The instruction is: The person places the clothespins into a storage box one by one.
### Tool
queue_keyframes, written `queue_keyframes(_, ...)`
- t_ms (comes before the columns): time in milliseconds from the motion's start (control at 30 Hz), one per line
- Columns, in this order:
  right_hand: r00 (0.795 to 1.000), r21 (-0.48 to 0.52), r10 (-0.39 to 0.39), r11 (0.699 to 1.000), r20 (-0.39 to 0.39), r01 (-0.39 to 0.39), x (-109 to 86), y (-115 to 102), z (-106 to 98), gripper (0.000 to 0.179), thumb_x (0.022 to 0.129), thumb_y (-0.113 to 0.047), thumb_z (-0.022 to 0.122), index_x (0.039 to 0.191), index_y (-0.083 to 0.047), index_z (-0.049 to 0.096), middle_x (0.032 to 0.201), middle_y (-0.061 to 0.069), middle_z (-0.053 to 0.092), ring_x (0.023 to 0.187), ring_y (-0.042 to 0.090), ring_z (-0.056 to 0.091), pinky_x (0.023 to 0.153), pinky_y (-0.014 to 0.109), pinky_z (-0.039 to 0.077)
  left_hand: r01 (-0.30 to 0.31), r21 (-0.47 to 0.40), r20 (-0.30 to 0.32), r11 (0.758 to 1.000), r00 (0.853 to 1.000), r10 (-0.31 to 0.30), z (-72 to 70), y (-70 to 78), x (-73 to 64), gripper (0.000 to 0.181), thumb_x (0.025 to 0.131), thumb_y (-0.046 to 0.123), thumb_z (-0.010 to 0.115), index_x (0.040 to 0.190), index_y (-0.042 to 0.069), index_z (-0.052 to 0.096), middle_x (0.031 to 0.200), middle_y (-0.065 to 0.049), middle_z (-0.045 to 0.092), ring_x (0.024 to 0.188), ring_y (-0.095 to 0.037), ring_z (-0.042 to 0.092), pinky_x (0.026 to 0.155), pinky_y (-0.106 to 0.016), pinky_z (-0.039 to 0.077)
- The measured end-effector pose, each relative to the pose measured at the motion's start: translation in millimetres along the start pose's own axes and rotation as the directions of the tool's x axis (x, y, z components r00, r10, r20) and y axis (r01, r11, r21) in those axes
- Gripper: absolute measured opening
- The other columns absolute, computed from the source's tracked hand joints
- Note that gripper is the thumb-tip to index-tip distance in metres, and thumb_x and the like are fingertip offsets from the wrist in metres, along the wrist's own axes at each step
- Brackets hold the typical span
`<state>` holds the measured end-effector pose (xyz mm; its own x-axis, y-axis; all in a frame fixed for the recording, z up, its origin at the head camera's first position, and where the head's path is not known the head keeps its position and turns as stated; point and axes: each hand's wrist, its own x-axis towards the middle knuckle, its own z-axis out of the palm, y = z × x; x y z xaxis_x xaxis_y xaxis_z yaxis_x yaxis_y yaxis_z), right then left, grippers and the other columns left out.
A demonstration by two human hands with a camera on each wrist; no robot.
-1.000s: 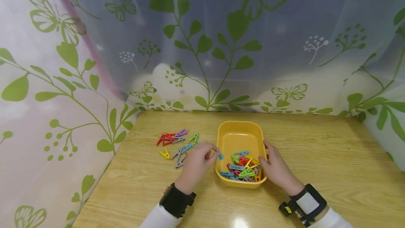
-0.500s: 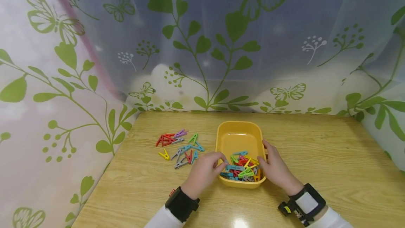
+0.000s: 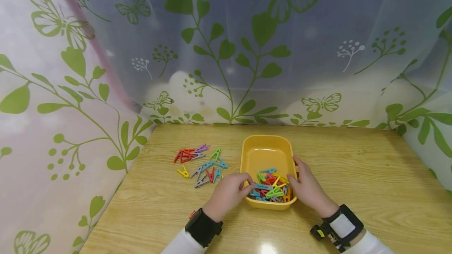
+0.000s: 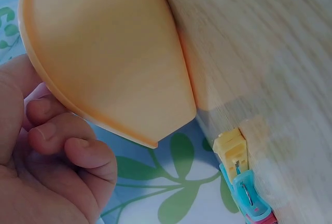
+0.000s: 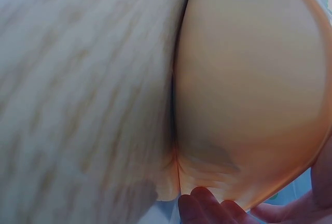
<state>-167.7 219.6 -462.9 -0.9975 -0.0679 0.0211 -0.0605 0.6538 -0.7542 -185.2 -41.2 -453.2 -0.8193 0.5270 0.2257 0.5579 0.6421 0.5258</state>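
A yellow plastic basin (image 3: 266, 156) stands on the table, with many coloured clothespins (image 3: 274, 192) heaped at its near end. My left hand (image 3: 226, 193) reaches over the basin's left rim, thumb and forefinger close together beside blue clothespins. Whether a clothespin is between those fingertips is hidden. In the left wrist view its other fingers (image 4: 59, 133) curl outside the basin wall. My right hand (image 3: 310, 187) grips the basin's right side, thumb over the rim and fingers outside, with fingertips (image 5: 205, 203) near the wall's base in the right wrist view.
Left of the basin lie several loose clothespins: red ones (image 3: 185, 155), a purple one (image 3: 202, 148), a yellow one (image 3: 183, 172), a green one (image 3: 216, 154), and grey and blue ones. A leaf-patterned curtain (image 3: 226, 50) hangs along the table's back and sides.
My left hand has carried a blue clothespin rightward over the rim and down to the heap, uncovering red and blue clothespins on the table. My right hand keeps its hold on the basin.
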Motion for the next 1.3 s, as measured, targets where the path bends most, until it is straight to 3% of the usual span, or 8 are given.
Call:
queue_keyframes(333,1.000,0.004,0.027,1.000,0.013,-0.027,-0.6,0,-3,0.070,0.108,-0.015,0.049,0.159,0.011,0.009,0.158,0.038,0.021,0.133,0.053,0.050,0.104,0.056,0.049,0.016,0.001,0.043,1.000,0.999,-0.016,-1.5,4.9,0.4,0.008,0.096,0.023,0.075,0.098,0.016,0.073,0.066,0.009,0.042,0.054,-0.003,0.035,0.052,-0.019,0.027)
queue_keyframes(567,0.999,0.002,0.031,1.000,0.015,-0.031,0.1,2,-4,0.070,0.108,-0.016,0.050,0.159,0.010,0.009,0.158,0.038,0.021,0.132,0.052,0.051,0.103,0.055,0.050,0.038,-0.034,0.081,0.999,0.996,-0.036,-10.6,10.3,-1.1,0.014,0.097,0.031,0.073,0.100,0.017,0.071,0.067,0.009,0.044,0.054,-0.004,0.036,0.051,-0.020,0.029)
queue_keyframes(700,1.000,0.008,0.020,1.000,0.015,-0.020,0.8,3,-2,0.070,0.108,-0.015,0.050,0.159,0.011,0.010,0.157,0.039,0.021,0.133,0.053,0.050,0.103,0.055,0.050,0.031,-0.039,0.030,0.999,0.999,-0.030,-18.2,2.8,-3.1,0.011,0.101,0.026,0.068,0.094,0.018,0.069,0.068,0.008,0.045,0.055,-0.003,0.037,0.052,-0.020,0.029)
queue_keyframes(900,0.999,0.019,0.032,0.999,0.021,-0.032,0.6,1,1,0.070,0.108,-0.015,0.050,0.159,0.010,0.009,0.157,0.038,0.021,0.136,0.053,0.047,0.106,0.056,0.046,0.078,0.007,-0.088,0.997,0.993,-0.077,-33.8,-33.4,-2.4,0.012,0.101,0.021,0.066,0.094,0.014,0.071,0.066,0.008,0.045,0.054,-0.005,0.038,0.052,-0.021,0.031)
queue_keyframes(1033,0.999,0.010,0.041,0.999,0.019,-0.041,1.0,2,1,0.070,0.108,-0.015,0.050,0.159,0.010,0.009,0.157,0.037,0.021,0.137,0.053,0.046,0.108,0.058,0.044,0.190,0.032,-0.186,0.981,0.966,-0.181,-50.8,-63.4,1.8,0.011,0.100,0.018,0.066,0.094,0.011,0.071,0.066,0.004,0.047,0.054,-0.009,0.038,0.052,-0.025,0.031)
queue_keyframes(1167,0.999,0.006,0.029,1.000,0.013,-0.029,1.7,2,1,0.070,0.107,-0.015,0.050,0.159,0.010,0.010,0.156,0.038,0.022,0.136,0.053,0.048,0.108,0.058,0.045,0.304,0.082,-0.287,0.949,0.919,-0.270,-68.2,-91.9,4.4,0.010,0.098,0.015,0.069,0.094,0.006,0.069,0.073,-0.005,0.053,0.060,-0.015,0.044,0.056,-0.029,0.034)
queue_keyframes(1300,1.000,0.015,0.022,1.000,0.013,-0.022,1.5,3,0,0.070,0.107,-0.015,0.050,0.159,0.011,0.009,0.156,0.039,0.022,0.135,0.053,0.048,0.107,0.057,0.046,0.399,0.120,-0.340,0.909,0.877,-0.340,-81.6,-117.0,5.4,0.016,0.099,0.014,0.067,0.103,-0.001,0.066,0.087,-0.015,0.058,0.067,-0.023,0.051,0.061,-0.035,0.040)
